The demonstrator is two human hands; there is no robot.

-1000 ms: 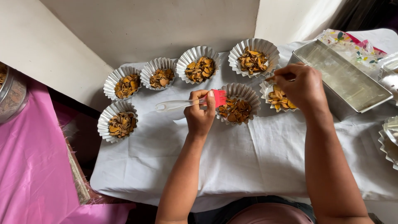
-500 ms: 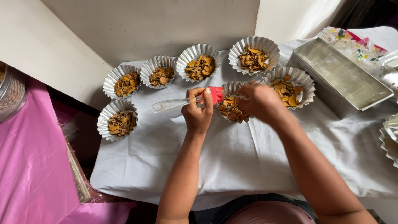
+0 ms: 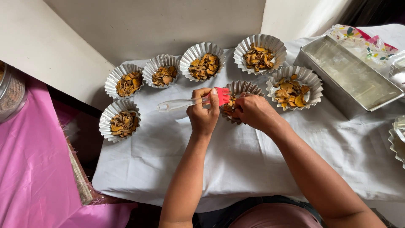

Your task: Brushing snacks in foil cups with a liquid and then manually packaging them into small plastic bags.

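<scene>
Head view: left hand clamped on a red-bristled brush, right hand gripping the middle foil cup, metal tray far right beside a floral packet.

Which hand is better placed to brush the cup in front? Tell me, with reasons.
Left. The left hand already grips the brush, red bristles beside the fluted cup. The right hand rests on the cup's rim.

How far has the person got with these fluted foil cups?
Done: seven fluted foil cups on the white cloth all hold orange-brown slices. In hand: the left hand holds a red-bristled brush at the nearest cup, while the right hand rests on that cup's contents. Left: the metal tray looks empty, and what seem to be more foil cups show at the right edge.
</scene>
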